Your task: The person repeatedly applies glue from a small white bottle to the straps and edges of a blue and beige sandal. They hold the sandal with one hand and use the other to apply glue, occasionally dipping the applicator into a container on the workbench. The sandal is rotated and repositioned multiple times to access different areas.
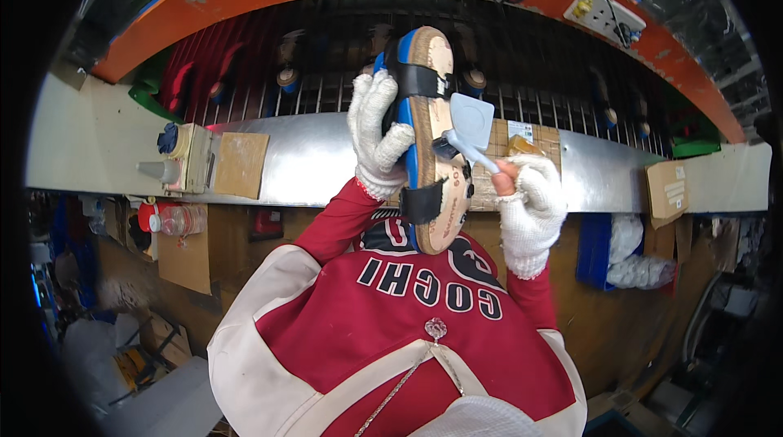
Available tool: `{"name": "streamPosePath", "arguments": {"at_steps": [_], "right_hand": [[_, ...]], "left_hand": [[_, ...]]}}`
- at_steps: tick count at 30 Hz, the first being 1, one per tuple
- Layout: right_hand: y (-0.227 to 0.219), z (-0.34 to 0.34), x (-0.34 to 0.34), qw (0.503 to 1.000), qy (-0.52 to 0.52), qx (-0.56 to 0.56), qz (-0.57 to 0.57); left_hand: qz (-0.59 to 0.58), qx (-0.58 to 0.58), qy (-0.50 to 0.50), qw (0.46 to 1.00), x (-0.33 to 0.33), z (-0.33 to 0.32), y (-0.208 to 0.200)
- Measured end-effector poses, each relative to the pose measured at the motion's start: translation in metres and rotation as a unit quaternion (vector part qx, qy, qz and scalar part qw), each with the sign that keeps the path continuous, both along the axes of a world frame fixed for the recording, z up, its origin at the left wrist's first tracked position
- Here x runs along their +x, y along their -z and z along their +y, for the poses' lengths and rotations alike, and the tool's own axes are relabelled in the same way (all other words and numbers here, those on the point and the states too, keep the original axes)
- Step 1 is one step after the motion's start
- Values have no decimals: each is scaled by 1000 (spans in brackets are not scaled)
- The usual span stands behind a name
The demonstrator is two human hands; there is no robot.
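Observation:
In my white-gloved left hand (375,139) is a sandal (436,208) with black straps and a cork-like edge, fitted on a blue last (410,155). I hold it nearly upright, its pale underside turned to the right. My right hand (532,207), gloved with bare fingertips showing, pinches the light grey-blue handle of a small brush (481,158). The brush's dark head is at the middle of the sandal's underside, at or very close to the surface. Just beyond the brush is a pale square plastic piece (471,117), partly hidden by it.
A metal ledge (302,151) runs in front of a rod conveyor (326,102) carrying several more shoes. Cardboard (538,139) lies on the ledge behind my right hand. A tan board (241,164) and a box-like holder (194,158) are at left, a small carton (667,190) at right.

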State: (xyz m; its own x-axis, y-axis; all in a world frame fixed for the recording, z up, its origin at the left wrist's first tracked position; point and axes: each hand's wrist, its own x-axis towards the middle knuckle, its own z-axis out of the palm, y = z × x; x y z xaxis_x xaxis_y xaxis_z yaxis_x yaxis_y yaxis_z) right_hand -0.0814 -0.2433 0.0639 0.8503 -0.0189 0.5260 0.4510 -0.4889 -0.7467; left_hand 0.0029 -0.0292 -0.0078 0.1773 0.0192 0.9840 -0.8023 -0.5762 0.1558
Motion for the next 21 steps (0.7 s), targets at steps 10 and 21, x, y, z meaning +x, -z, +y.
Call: {"name": "streamPosePath", "arguments": {"at_steps": [10,21], "right_hand": [[7,13,25,999,20,40,-1],[-23,6,53,980,76,-116,-140]], "left_hand": [[9,44,-14,999,-13,6,7],[70,55,-7,996,-21,15,10]]}}
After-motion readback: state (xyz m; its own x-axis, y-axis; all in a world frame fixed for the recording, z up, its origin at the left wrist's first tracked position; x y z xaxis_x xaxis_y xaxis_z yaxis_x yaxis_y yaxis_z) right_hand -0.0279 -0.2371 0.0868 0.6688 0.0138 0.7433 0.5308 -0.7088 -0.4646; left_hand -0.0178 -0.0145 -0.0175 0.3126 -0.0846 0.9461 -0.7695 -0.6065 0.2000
